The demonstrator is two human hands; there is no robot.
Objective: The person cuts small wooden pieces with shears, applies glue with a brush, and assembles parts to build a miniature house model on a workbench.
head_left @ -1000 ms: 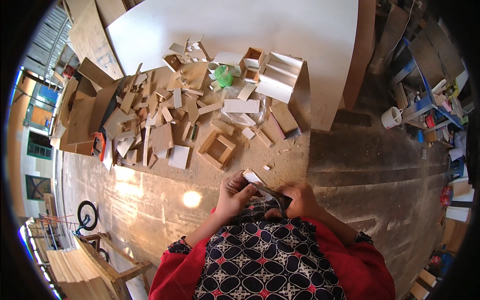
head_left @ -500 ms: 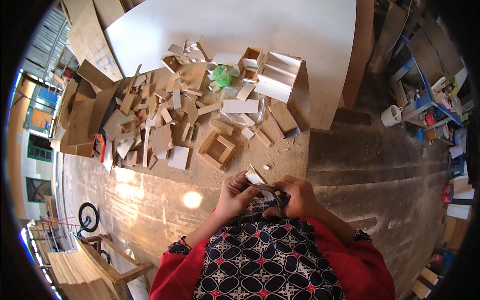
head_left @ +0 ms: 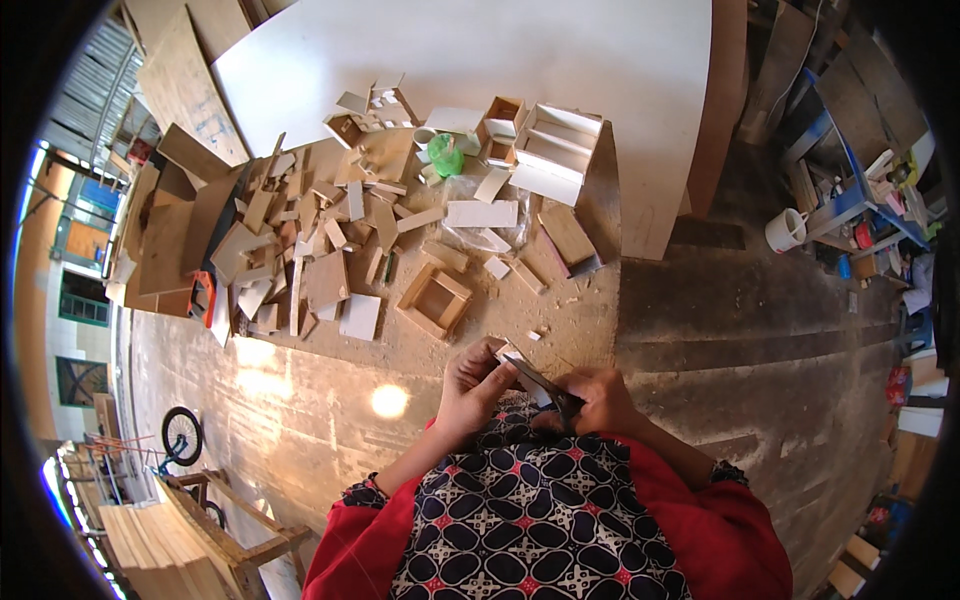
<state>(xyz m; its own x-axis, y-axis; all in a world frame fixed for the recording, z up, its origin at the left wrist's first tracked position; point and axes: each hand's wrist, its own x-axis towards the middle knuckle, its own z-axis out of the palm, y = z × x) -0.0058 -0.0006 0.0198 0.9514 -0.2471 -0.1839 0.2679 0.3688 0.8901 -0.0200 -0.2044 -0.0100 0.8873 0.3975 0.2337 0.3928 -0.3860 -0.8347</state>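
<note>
left hand (head_left: 472, 388) pinches the white piece (head_left: 509, 351), likely steadying it against the dark tool (head_left: 543, 383) the right hand (head_left: 600, 400) grips.

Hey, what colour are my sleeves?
Your sleeves are red, ending in dark, white-patterned cuffs; the head view shows them best.

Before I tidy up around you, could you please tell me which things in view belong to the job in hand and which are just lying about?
In hand:
small white-faced piece, in the left hand
dark tool, in the right hand

Apparently just lying about:
open wooden box
green plastic thing
white bucket
bicycle wheel
</note>
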